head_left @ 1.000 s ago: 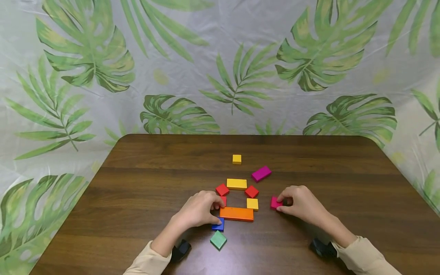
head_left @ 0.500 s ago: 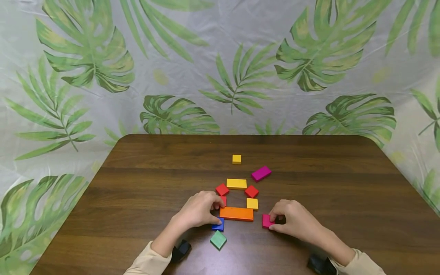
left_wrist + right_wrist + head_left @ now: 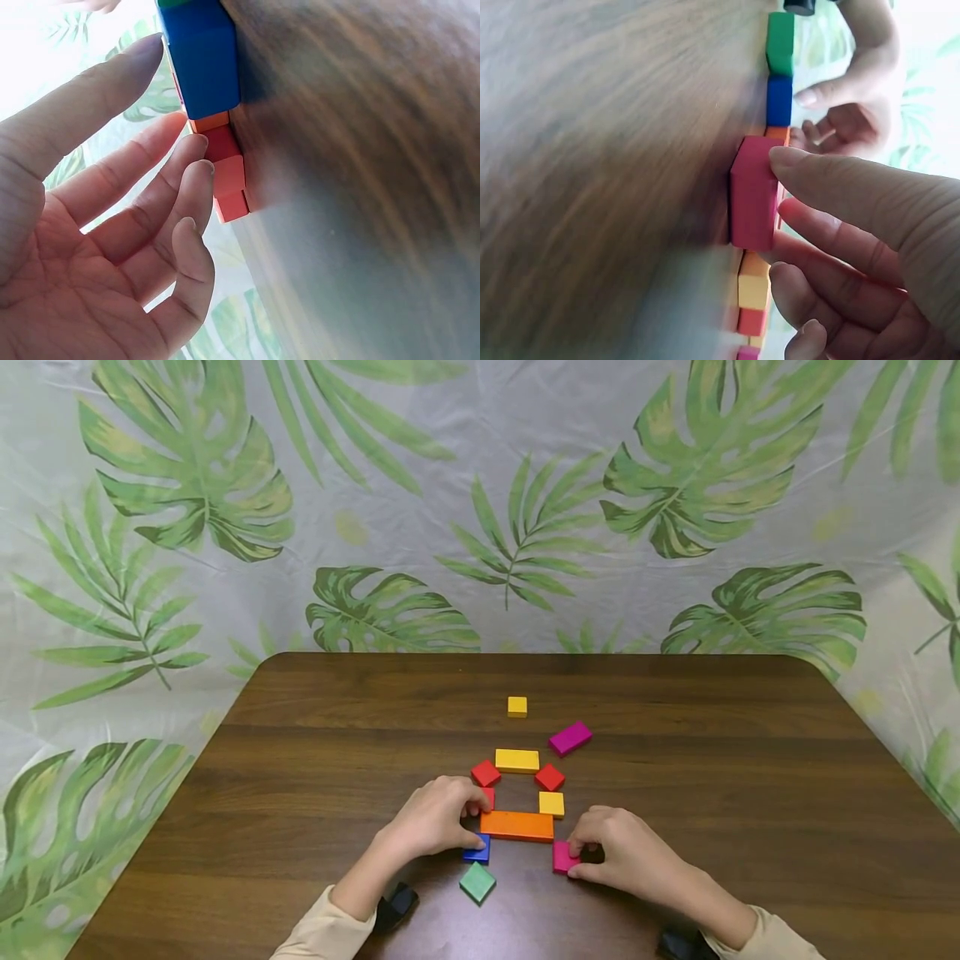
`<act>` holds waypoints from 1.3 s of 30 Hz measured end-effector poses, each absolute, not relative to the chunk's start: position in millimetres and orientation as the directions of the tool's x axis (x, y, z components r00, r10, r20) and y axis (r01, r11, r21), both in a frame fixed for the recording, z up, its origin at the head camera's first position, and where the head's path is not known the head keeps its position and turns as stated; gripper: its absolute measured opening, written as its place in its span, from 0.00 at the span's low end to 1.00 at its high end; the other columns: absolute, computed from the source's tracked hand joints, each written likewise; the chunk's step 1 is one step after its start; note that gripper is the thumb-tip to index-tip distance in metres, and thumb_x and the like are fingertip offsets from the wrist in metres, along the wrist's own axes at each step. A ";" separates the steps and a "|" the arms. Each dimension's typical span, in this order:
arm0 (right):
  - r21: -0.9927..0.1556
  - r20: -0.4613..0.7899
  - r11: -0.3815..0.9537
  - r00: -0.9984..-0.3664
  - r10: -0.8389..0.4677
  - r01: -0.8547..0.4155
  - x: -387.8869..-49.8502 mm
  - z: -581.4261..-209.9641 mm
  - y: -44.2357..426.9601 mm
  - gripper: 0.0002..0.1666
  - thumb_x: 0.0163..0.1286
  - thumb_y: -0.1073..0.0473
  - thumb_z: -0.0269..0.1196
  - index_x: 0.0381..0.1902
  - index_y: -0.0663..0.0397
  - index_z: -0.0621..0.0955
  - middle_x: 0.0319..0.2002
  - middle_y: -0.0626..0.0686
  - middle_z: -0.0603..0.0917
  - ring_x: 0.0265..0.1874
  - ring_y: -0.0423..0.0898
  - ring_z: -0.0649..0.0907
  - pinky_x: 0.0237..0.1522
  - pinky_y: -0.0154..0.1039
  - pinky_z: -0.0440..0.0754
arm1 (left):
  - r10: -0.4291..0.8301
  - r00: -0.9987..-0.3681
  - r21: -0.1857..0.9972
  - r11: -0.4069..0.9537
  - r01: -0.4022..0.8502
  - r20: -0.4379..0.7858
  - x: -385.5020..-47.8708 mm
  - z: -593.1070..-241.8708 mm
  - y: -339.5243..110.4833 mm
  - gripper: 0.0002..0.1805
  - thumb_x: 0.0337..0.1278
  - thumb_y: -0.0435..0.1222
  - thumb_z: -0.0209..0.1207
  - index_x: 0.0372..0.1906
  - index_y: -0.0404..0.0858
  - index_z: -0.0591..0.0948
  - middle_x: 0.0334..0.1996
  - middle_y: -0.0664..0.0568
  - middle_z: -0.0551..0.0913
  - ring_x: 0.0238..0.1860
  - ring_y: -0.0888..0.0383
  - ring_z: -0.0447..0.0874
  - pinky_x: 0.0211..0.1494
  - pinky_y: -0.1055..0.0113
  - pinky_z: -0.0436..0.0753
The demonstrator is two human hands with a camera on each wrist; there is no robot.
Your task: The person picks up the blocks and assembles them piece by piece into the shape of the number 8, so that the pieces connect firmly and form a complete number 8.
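Note:
My left hand (image 3: 433, 814) rests its thumb on a blue block (image 3: 477, 850). Its forefinger lies at the left end of a long orange block (image 3: 517, 827), over a partly covered red block (image 3: 489, 795). Those fingers look loosely bent in the left wrist view. My right hand (image 3: 628, 852) holds a pink block (image 3: 564, 857) between thumb and forefinger, flat on the table. That block sits just below the orange block's right end. In the right wrist view the thumb touches the pink block's upper edge, with other fingertips along it.
A green block (image 3: 477, 883) lies turned below the blue one. Above the orange block are a yellow square block (image 3: 551, 804), two tilted red blocks (image 3: 550, 777) and a long yellow block (image 3: 517, 761). Farther back lie a magenta block (image 3: 571, 738) and a small yellow block (image 3: 517, 707).
My right hand has slid the pink block left and toward me, up to the orange block's lower right corner. The left hand stays in place.

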State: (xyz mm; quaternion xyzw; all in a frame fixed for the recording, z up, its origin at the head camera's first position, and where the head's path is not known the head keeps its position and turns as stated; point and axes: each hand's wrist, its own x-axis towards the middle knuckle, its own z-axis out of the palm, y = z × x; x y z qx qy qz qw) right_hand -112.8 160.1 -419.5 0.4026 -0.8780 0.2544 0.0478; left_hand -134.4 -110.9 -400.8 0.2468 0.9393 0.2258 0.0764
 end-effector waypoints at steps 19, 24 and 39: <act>-0.282 0.394 0.536 -0.606 -0.691 -0.796 -115.9 -423.9 152.6 0.13 0.41 0.54 0.77 0.23 0.43 0.82 0.26 0.37 0.81 0.30 0.32 0.73 0.33 0.25 0.75 | 0.496 -0.868 0.451 0.783 0.429 -0.035 -135.7 -400.6 -109.9 0.16 0.35 0.41 0.74 0.35 0.45 0.83 0.28 0.57 0.79 0.30 0.66 0.70 0.31 0.75 0.70; -0.275 0.382 0.544 -0.610 -0.694 -0.792 -116.0 -423.1 151.1 0.13 0.41 0.54 0.77 0.23 0.43 0.82 0.27 0.37 0.81 0.30 0.33 0.73 0.33 0.25 0.75 | 0.496 -0.868 0.450 0.784 0.428 -0.038 -135.4 -400.3 -110.3 0.16 0.35 0.41 0.74 0.35 0.45 0.83 0.28 0.57 0.79 0.30 0.66 0.70 0.31 0.75 0.70; -0.264 0.380 0.549 -0.609 -0.696 -0.793 -115.8 -423.3 149.8 0.13 0.41 0.53 0.77 0.24 0.44 0.82 0.28 0.38 0.81 0.31 0.33 0.73 0.33 0.26 0.76 | 0.494 -0.868 0.452 0.785 0.424 -0.046 -133.6 -400.1 -109.9 0.17 0.35 0.40 0.74 0.35 0.44 0.83 0.28 0.57 0.79 0.30 0.66 0.71 0.31 0.75 0.70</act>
